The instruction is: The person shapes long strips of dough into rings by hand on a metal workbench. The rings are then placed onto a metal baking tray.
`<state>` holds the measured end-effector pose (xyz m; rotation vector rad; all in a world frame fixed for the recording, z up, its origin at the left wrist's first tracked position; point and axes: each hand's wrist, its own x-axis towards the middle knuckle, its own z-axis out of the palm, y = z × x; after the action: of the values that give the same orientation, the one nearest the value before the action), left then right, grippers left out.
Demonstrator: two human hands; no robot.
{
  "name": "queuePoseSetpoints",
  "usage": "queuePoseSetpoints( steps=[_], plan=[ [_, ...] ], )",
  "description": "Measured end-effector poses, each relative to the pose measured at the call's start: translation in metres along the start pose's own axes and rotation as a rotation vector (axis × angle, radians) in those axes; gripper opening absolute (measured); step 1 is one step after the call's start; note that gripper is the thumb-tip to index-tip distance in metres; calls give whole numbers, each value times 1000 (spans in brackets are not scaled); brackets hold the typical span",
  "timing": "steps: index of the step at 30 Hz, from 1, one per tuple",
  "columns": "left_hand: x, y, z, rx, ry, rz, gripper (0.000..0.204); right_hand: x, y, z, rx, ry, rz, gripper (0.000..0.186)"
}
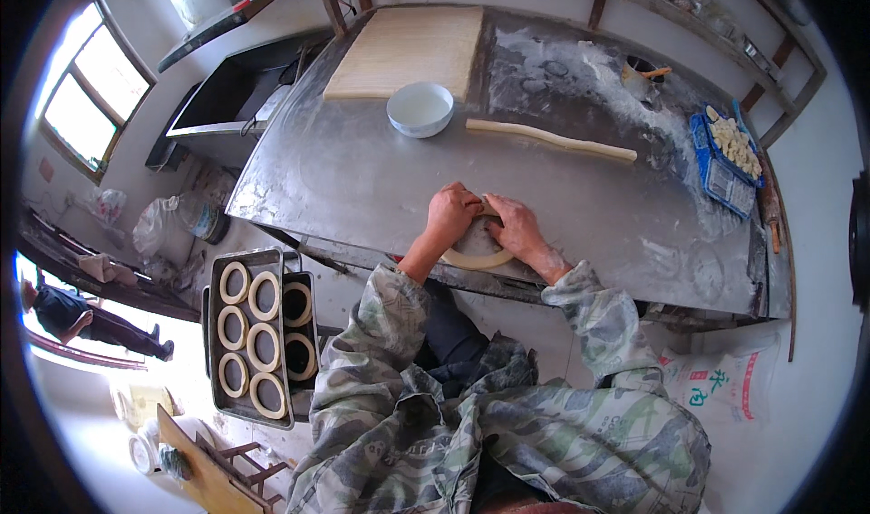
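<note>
At the near edge of the metal table (344, 174), a ring of pale dough (476, 261) lies between my hands. My left hand (451, 215) has its fingers closed on the ring's far side. My right hand (517, 227) pinches the dough just to the right, its thumb toward the ring's middle. The fingers cover the part of the ring where the hands come together. Beyond them a long, slightly bent dough strip (551, 140) lies across the table. A white bowl (420, 130) stands left of the strip, in front of a large flat dough sheet (408, 52).
Dark trays (215, 333) at my lower left hold several dough rings (264, 347). On the table's right are a blue package (727, 188) with dough pieces, a rolling pin (769, 201) and a tin (639, 77). Flour coats the back right. Another person (91, 319) is at far left.
</note>
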<state>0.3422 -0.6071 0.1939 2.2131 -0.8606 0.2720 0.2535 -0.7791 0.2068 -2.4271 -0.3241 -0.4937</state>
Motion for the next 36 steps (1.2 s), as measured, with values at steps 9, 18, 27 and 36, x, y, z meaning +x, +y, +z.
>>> queuePoseSetpoints(
  steps=[9, 18, 27, 36],
  plan=[
    [-1, -25, 6, 281, -184, 172, 18, 0, 3, 4, -2, 2, 6, 56],
    [-21, 24, -53, 406, -270, -215, 29, -8, 14, -15, -316, 97, 11, 31],
    [-13, 26, -88, 184, 87, -173, 22, 24, -31, -58, -374, 85, -54, 18],
    [-71, 20, -105, 280, -48, 307, 35, -26, -36, -58, -155, -120, -349, 34]
  ],
)
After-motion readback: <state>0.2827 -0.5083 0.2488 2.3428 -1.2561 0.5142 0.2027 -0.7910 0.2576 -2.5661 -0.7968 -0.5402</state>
